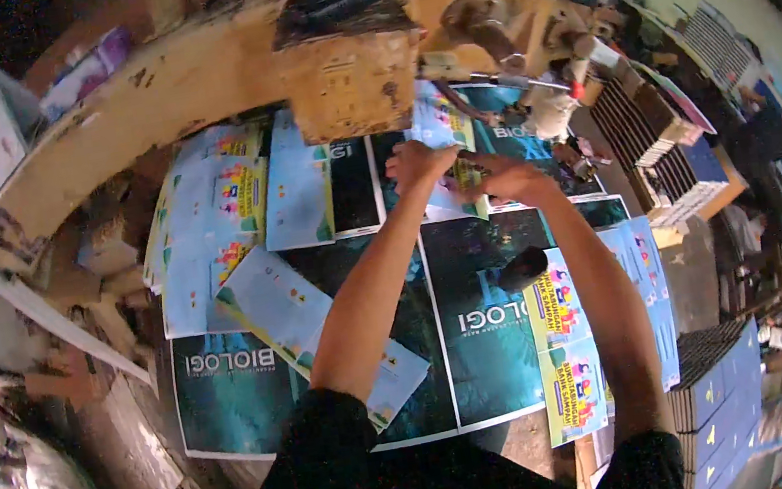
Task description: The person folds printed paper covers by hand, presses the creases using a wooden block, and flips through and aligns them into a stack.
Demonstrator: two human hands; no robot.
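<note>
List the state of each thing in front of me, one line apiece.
Left hand: fingers bent, at the far print; grip unclear.
Right hand: at the same print; grip unclear.
Far print: partly hidden by the hands.
Slanted light-blue print: lying askew.
Teal sheets: flat, partly covered.
Light-blue prints at right: overlapping.
Dark-blue books: piled together.

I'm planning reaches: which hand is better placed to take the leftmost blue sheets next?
Probably the left hand: it is nearer the blue sheets, while the right hand, farther right, would likely cross the left forearm.
</note>
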